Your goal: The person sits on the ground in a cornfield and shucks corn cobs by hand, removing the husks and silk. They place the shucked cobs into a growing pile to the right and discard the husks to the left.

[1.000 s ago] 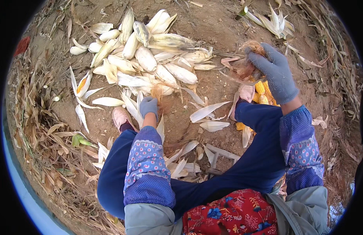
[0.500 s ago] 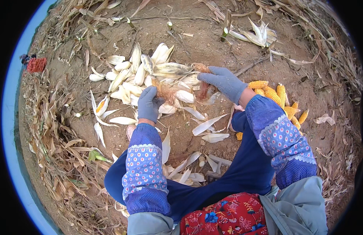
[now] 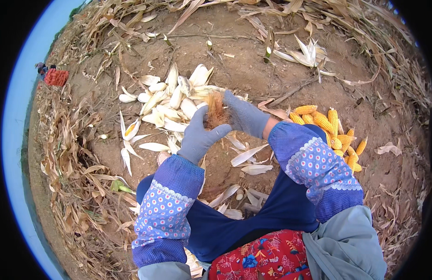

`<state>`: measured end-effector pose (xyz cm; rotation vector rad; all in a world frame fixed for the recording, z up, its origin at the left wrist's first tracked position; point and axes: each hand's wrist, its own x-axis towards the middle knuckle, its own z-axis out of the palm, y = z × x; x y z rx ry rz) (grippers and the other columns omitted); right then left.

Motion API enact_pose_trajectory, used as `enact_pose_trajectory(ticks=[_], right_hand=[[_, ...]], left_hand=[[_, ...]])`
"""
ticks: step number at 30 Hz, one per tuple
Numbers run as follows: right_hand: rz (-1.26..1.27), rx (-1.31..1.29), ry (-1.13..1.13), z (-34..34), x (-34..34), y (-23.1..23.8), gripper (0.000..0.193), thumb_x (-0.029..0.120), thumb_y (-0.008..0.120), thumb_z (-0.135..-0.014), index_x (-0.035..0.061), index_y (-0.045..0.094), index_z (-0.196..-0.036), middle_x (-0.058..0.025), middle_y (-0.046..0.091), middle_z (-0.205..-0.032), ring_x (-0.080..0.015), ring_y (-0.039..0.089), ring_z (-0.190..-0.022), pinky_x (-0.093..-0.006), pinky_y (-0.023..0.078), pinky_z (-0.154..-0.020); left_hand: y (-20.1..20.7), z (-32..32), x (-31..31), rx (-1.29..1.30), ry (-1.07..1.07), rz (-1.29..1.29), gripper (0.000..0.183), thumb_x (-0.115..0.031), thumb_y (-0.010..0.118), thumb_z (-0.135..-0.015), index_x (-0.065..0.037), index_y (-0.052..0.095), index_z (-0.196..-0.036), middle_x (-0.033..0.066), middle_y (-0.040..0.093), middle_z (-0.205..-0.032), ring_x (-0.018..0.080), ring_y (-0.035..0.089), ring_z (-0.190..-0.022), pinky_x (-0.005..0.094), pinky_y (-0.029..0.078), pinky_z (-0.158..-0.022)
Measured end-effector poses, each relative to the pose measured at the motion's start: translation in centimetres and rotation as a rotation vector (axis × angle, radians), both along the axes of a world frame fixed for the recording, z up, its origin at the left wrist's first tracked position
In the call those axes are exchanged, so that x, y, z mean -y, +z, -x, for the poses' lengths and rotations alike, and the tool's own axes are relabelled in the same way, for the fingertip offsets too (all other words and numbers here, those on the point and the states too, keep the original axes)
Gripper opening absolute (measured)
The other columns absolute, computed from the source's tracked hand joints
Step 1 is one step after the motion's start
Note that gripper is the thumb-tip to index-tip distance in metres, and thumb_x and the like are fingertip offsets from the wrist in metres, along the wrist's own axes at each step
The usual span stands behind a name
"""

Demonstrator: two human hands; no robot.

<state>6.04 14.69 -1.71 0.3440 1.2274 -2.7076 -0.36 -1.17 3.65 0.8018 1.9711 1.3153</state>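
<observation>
Bare brown soil [image 3: 234, 65] gives open passage across the upper middle of the frame, broken by a short, upright cut stalk [image 3: 268, 46]. Left of centre, a heap of pale, husk-covered corn cobs [image 3: 187, 107] blocks a low route; right of centre, a pile of bare yellow corn cobs [image 3: 324, 123] does likewise. Between them, the grey-gloved left hand [image 3: 199, 137] and right hand [image 3: 246, 114] crowd the middle. Navy-blue trouser legs [image 3: 272, 219] close off the lower middle.

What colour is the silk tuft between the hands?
The silk tuft is reddish brown, seen in the head view.
</observation>
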Motion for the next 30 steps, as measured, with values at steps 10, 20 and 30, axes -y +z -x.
enact_pose_trajectory(ticks=[10,20,30], right_hand=[[-0.089,0.005,0.107,0.5,1.8,3.4,0.064,0.053,0.026,-0.093,0.0057,0.028,-0.136,-0.0129,0.036,-0.134,-0.0254,0.047,-0.113,-0.0405,0.042,-0.095],[-0.632,-0.014,-0.153,1.1,0.6,3.8,0.036,0.035,0.053,-0.088,0.0041,0.058,-0.106,-0.0056,0.060,-0.093,-0.0128,0.061,-0.075,-0.0237,0.048,-0.063],[-1.110,-0.258,-0.311,0.2,0.4,4.0,0.023,0.023,0.066,-0.078,0.0041,0.062,-0.091,-0.0028,0.061,-0.076,-0.0108,0.059,-0.066,-0.0240,0.047,-0.061]], left_hand=[[-3.4,3.3,-0.5,-0.159,0.196,0.143,0.057,-0.024,0.076,-0.062,0.000,0.056,-0.109,0.0150,0.060,-0.098,0.0231,0.059,-0.089,0.0320,0.047,-0.079],[-3.2,4.2,0.4,0.104,0.375,-0.162,0.033,-0.003,0.065,-0.072,0.002,0.060,-0.104,0.0074,0.065,-0.090,0.0124,0.060,-0.078,0.0248,0.048,-0.070],[-1.2,4.9,1.1,0.195,0.607,-0.284,0.032,-0.002,0.064,-0.075,0.005,0.058,-0.105,0.0097,0.063,-0.093,0.0145,0.060,-0.079,0.0250,0.049,-0.071]])
